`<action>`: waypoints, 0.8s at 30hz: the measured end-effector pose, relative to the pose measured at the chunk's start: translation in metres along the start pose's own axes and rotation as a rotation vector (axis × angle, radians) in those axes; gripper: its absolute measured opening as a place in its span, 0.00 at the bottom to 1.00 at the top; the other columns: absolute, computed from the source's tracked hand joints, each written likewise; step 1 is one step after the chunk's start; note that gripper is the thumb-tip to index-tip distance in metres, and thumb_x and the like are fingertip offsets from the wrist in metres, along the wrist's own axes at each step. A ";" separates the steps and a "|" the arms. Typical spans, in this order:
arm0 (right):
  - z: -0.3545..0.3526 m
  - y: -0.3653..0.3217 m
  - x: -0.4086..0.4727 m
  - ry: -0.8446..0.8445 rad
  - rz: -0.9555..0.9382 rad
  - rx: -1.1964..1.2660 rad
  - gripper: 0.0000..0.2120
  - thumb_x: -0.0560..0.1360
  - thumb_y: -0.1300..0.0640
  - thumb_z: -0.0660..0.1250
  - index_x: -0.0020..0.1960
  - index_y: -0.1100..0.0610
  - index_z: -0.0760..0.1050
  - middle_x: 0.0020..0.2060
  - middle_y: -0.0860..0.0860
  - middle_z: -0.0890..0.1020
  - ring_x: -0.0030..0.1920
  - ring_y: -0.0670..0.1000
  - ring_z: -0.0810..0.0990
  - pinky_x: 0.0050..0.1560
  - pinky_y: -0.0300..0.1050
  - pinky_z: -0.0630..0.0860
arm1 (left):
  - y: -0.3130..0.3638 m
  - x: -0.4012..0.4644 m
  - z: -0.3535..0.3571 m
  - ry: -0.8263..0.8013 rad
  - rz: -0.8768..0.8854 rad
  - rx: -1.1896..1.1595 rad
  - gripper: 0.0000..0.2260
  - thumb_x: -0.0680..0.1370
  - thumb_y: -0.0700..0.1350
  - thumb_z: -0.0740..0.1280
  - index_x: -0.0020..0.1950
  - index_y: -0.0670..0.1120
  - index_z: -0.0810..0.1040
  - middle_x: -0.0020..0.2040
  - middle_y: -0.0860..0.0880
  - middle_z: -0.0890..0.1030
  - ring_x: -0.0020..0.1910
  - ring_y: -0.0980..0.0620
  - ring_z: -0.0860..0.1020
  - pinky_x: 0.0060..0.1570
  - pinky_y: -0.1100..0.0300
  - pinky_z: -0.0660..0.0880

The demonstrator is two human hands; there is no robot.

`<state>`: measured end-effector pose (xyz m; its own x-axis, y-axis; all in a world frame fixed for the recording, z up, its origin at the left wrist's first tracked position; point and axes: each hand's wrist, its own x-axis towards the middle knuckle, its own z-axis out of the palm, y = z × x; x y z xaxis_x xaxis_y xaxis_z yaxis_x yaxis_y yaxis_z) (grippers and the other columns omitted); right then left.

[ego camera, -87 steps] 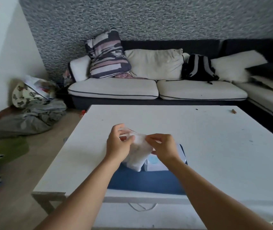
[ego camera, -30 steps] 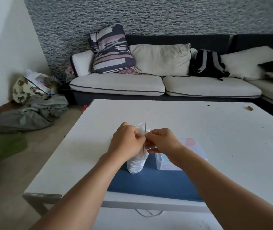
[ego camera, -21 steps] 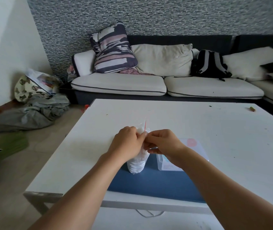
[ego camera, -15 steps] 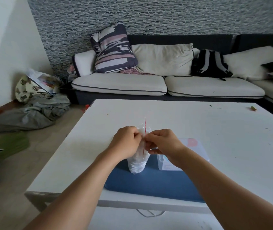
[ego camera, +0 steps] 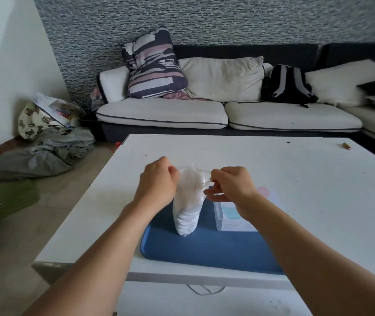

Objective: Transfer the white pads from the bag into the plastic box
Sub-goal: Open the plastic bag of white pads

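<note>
1. The left hand [ego camera: 159, 179] is curled tight, gripping the clear bag [ego camera: 187, 201] of white pads at its top edge.
2. The right hand [ego camera: 232, 187] pinches the opposite edge.
3. The bag stands upright on the blue tray [ego camera: 204, 249], just beside the plastic box [ego camera: 229, 218].

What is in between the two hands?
In the head view, the clear bag of white pads stands on the blue tray between the left hand and right hand.
</note>
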<state>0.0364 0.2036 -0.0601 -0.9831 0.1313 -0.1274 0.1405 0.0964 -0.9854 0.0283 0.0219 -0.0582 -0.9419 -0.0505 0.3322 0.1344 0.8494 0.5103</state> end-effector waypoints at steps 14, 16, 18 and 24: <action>-0.005 0.006 -0.004 -0.254 0.125 -0.055 0.20 0.74 0.57 0.73 0.64 0.52 0.72 0.55 0.57 0.80 0.46 0.63 0.86 0.40 0.53 0.84 | -0.009 0.001 0.004 -0.029 0.172 -0.189 0.08 0.83 0.45 0.61 0.45 0.45 0.72 0.41 0.48 0.80 0.40 0.44 0.80 0.43 0.43 0.79; 0.002 0.015 -0.005 -0.262 0.184 0.079 0.20 0.76 0.63 0.72 0.65 0.56 0.72 0.52 0.61 0.80 0.38 0.60 0.86 0.39 0.52 0.84 | -0.006 -0.002 0.009 -0.070 0.186 -0.273 0.07 0.83 0.46 0.62 0.45 0.47 0.72 0.41 0.49 0.80 0.39 0.45 0.81 0.43 0.42 0.81; 0.008 0.024 -0.003 -0.172 0.204 0.159 0.17 0.76 0.70 0.67 0.64 0.61 0.72 0.48 0.64 0.81 0.36 0.61 0.84 0.41 0.54 0.85 | -0.002 -0.005 0.011 -0.115 0.154 -0.324 0.08 0.81 0.51 0.65 0.46 0.49 0.71 0.43 0.52 0.80 0.42 0.50 0.81 0.46 0.45 0.81; 0.015 0.038 0.003 -0.107 0.247 0.285 0.18 0.76 0.75 0.59 0.60 0.59 0.74 0.53 0.63 0.83 0.42 0.59 0.86 0.57 0.52 0.82 | 0.001 -0.007 0.021 -0.323 -0.263 -0.362 0.34 0.75 0.60 0.71 0.74 0.52 0.58 0.64 0.51 0.71 0.62 0.46 0.73 0.62 0.52 0.73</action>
<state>0.0368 0.1924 -0.1002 -0.9325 0.0112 -0.3610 0.3512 -0.2047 -0.9136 0.0290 0.0344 -0.0767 -0.9969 -0.0244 -0.0744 -0.0744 0.5921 0.8024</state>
